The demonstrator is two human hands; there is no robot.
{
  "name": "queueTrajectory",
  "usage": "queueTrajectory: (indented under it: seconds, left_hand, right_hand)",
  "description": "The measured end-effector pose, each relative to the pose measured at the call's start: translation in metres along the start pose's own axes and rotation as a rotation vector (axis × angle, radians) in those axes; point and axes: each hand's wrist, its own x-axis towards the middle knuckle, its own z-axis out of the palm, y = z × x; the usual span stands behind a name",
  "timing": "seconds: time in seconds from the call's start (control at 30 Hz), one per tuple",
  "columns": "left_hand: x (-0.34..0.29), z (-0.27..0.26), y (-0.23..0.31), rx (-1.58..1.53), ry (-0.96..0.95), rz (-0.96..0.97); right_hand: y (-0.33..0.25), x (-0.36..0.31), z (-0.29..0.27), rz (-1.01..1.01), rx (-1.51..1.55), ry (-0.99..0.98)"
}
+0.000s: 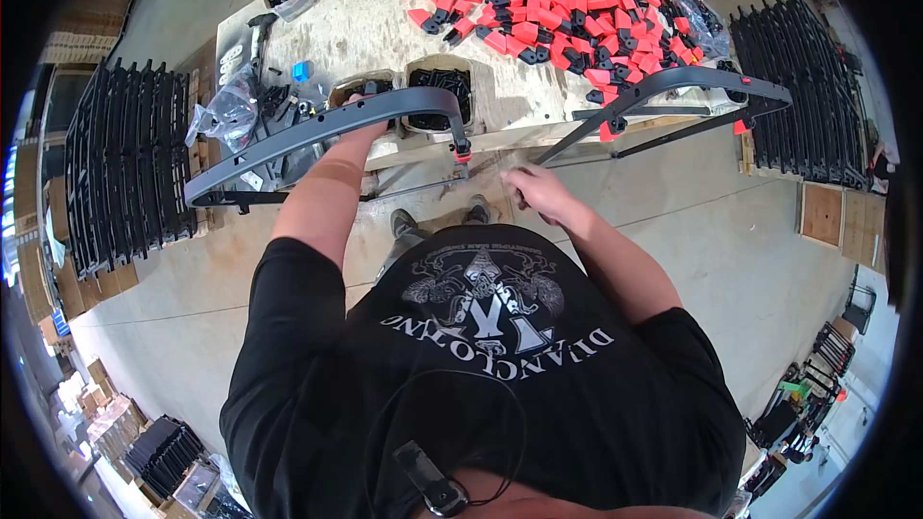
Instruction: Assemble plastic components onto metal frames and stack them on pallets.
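A black curved metal frame lies across the near left edge of the worktable, with a small red piece at its right end. My left hand reaches behind this frame at an open container of small black parts. The frame hides most of that hand, so its grip does not show. My right hand is in front of the table edge, its fingers curled together; what they hold, if anything, is hidden. Beyond it, a second black curved frame with red pieces spans the table's right front.
Red-and-black end pieces are heaped on the wooden worktable. A box of black screws or pins, a hammer and a plastic bag lie there too. Stacked black frames stand left and right.
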Motion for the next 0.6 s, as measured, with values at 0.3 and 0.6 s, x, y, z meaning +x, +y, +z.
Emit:
queueTrajectory:
  seconds: [0.3,0.6]
  left_hand:
    - [-0.031,-0.064,0.02,-0.479,-0.233,-0.082]
    - [-0.178,-0.169,0.074,-0.992,-0.615,0.051]
  right_hand:
    - [0.032,-0.02,0.0,0.02,0.051,0.07]
    - [-0.011,0.019,0.136,-0.035,0.549,-0.319]
